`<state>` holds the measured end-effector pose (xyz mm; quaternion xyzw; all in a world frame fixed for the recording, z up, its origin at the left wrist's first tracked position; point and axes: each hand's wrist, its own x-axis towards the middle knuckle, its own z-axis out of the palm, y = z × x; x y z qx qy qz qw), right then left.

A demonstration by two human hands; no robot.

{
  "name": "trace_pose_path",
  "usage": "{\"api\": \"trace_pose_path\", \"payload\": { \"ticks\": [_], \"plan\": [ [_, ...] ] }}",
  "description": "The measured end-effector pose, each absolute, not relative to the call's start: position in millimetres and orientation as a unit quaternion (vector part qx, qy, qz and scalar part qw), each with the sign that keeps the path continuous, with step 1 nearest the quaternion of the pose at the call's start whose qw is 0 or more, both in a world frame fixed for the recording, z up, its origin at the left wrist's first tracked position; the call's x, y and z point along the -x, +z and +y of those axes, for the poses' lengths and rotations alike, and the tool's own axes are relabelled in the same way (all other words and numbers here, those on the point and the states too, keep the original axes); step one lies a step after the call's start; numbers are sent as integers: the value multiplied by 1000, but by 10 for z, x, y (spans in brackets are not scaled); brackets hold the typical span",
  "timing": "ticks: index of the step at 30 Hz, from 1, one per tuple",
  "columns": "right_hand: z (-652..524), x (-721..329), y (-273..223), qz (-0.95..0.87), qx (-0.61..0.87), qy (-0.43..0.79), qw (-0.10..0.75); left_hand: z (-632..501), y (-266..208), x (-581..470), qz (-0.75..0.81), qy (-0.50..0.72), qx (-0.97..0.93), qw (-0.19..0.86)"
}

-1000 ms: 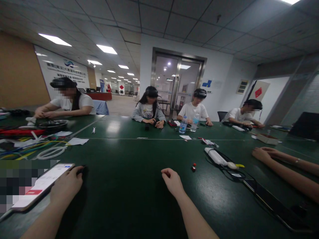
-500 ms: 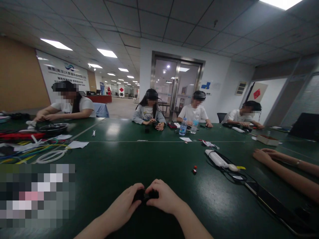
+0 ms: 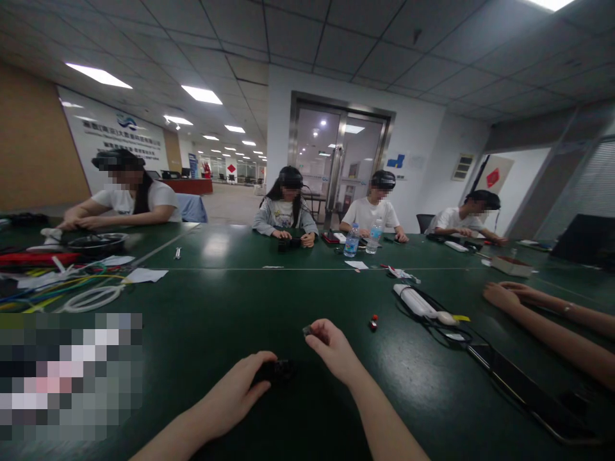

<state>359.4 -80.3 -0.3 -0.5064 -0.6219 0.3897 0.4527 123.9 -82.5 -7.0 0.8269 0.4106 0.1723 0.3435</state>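
Observation:
My left hand (image 3: 241, 383) is closed around a small black object (image 3: 282, 369) low over the dark green table (image 3: 230, 333); its exact kind is too dark to make out. Between the thumb and fingers of my right hand (image 3: 335, 351) is a small dark piece (image 3: 306, 331), held up and apart from the black object. Part of the black object is hidden behind my left fingers. To the right of my right hand, a tiny red and dark item (image 3: 373, 322) rests on the table.
A white power strip (image 3: 416, 301) with black cables and a dark flat device (image 3: 509, 378) lie at right, near another person's arms (image 3: 542, 307). Cables (image 3: 91, 298) and papers crowd the left. Two water bottles (image 3: 351, 241) stand across the table, where several people sit.
My right hand has moved off the black object, up and to the right, with the small dark piece in its fingers. My left hand stays on the black object.

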Motion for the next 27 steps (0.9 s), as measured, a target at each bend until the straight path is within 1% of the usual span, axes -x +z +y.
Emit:
{"api": "trace_pose_path", "payload": {
  "ticks": [5, 10, 16, 20, 27],
  "plan": [
    [-739, -3744, -39, -578, 509, 389, 505, -835, -4, -1232, 412, 163, -824, 354],
    [-694, -3776, -95, -542, 530, 394, 520, -829, -16, -1224, 412, 162, -822, 360],
    [-603, -3774, -244, -424, 561, 421, 573, -791, -74, -1215, 403, 168, -827, 354],
    [-605, -3772, -255, -387, 555, 447, 585, -778, -92, -1207, 398, 167, -829, 355],
    [-605, -3779, -249, -352, 576, 438, 593, -783, -99, -1207, 395, 172, -832, 351]
  ]
}}
